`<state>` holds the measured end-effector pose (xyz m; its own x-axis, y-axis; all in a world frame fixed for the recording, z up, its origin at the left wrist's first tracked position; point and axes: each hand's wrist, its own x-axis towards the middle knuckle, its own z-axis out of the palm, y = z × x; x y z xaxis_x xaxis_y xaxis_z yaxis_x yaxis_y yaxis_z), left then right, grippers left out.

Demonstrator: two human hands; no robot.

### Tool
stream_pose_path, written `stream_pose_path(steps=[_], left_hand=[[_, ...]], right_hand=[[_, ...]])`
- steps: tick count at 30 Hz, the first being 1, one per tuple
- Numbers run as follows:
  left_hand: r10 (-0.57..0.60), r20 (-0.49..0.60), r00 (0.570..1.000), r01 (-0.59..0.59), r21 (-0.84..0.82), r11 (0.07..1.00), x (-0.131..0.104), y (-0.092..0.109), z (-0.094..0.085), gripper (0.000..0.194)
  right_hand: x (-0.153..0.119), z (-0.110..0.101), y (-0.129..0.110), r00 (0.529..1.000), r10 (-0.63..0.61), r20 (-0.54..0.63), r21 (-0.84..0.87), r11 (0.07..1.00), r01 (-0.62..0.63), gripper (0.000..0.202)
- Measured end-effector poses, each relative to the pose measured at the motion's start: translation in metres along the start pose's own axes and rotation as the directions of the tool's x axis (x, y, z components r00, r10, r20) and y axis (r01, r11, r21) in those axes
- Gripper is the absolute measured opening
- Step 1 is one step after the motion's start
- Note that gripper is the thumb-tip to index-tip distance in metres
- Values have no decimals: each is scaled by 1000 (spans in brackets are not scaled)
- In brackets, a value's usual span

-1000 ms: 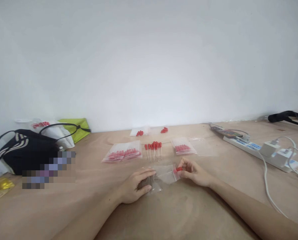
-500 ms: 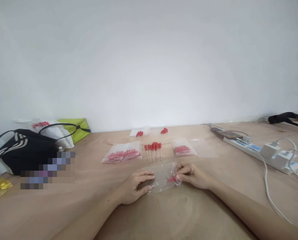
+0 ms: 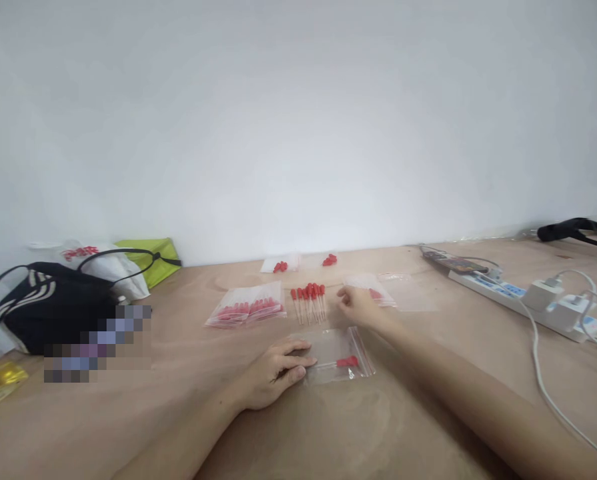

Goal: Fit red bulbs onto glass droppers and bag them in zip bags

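Note:
A clear zip bag [image 3: 328,340] lies flat in front of me, its red-lined mouth facing right. Inside it rests a dropper with a red bulb [image 3: 347,362]. My left hand [image 3: 278,373] lies on the bag's left end, fingers slightly spread. My right hand [image 3: 361,308], fingers curled together, is just right of a row of several red-topped droppers [image 3: 309,303]; whether anything is between its fingertips is too small to tell. Behind that hand is a bag with red bulbs [image 3: 385,297], partly hidden. Filled bags of red-topped droppers [image 3: 251,303] lie left of the row.
Small red pieces [image 3: 329,260] on bags lie near the wall. An empty clear bag [image 3: 413,297] is at right, before a white power strip [image 3: 513,297] with plugs, cables and a phone [image 3: 461,265]. At left are a black bag [image 3: 53,307] and a green box [image 3: 153,260].
My right hand has left the zip bag's mouth and moved up and away to beside the dropper row. The red bulb now lies fully inside the bag. My left hand stays on the bag.

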<state>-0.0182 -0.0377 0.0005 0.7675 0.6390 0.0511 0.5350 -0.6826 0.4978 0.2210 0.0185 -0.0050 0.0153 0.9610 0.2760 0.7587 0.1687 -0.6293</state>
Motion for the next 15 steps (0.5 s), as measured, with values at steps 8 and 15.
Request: stream_pose_path(steps=[8,15], left_hand=[[28,-27,999,-27,8,1000,0,-3,3,29],[20,-24,999,-20,17,1000,-1,-3,4,30]], right_hand=[[53,48,-15,981,191,15,-113,976,-188,15],[53,36,-22,987,158,-11,-61,986,-158,35]])
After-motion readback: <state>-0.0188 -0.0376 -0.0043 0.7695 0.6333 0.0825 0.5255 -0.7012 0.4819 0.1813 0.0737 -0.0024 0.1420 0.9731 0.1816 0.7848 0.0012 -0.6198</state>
